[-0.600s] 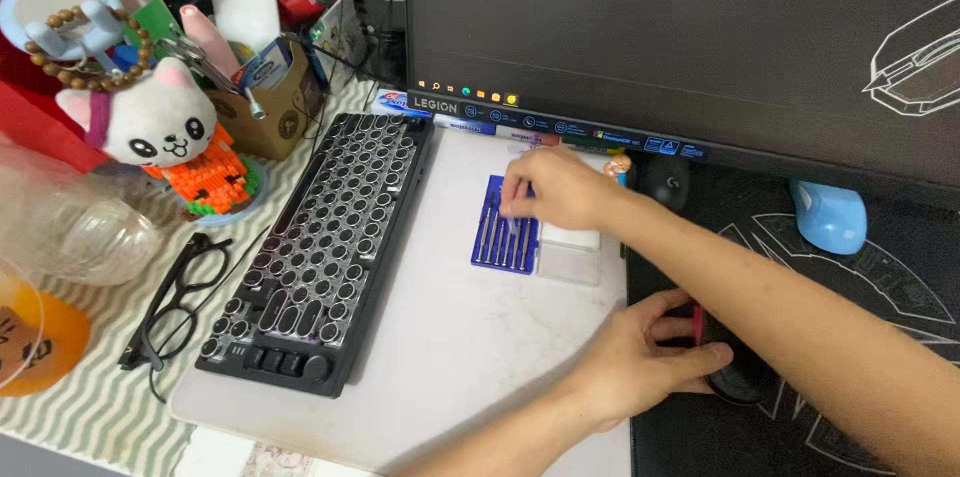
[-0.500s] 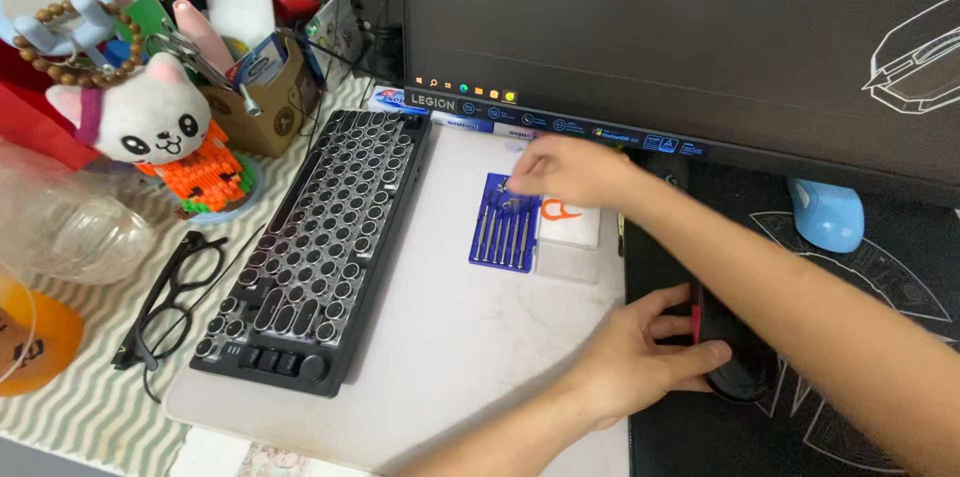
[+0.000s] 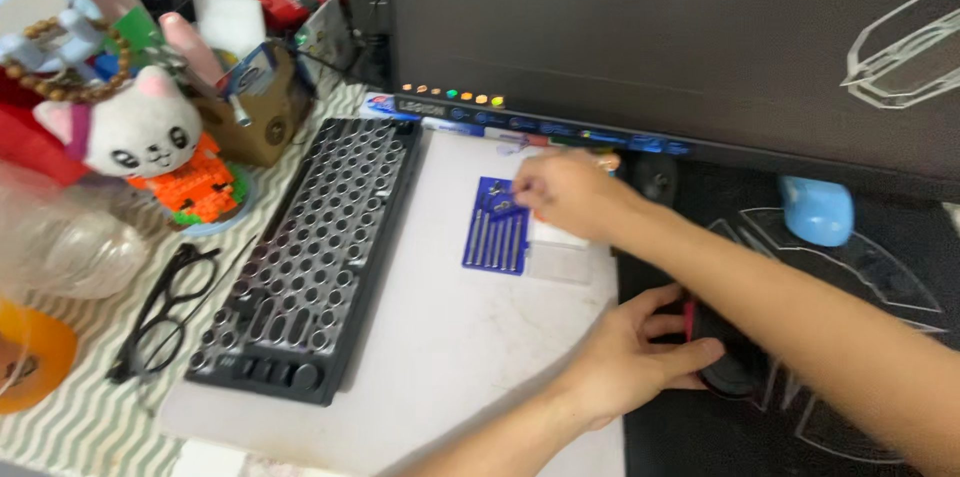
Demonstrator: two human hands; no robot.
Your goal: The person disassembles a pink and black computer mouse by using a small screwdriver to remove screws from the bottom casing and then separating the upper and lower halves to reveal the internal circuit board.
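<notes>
The right hand (image 3: 565, 192) has slid left along the blue tray (image 3: 496, 237) since a moment ago; it now sits over the tray's top edge, fingers curled together and pinching at the small metal bits there, though what exactly they grip is too blurred to tell. The tray lies flat on the white mat (image 3: 440, 337), just right of the keyboard (image 3: 315, 257), which has its keycaps off, and touching a clear box (image 3: 560, 257). The left hand (image 3: 625, 357) has not moved: it rests at the edge of the black pad (image 3: 850, 407), fingers loosely closed on a dark round thing (image 3: 730, 372). So the picking goes on from the tray's top row, I'd say.
</notes>
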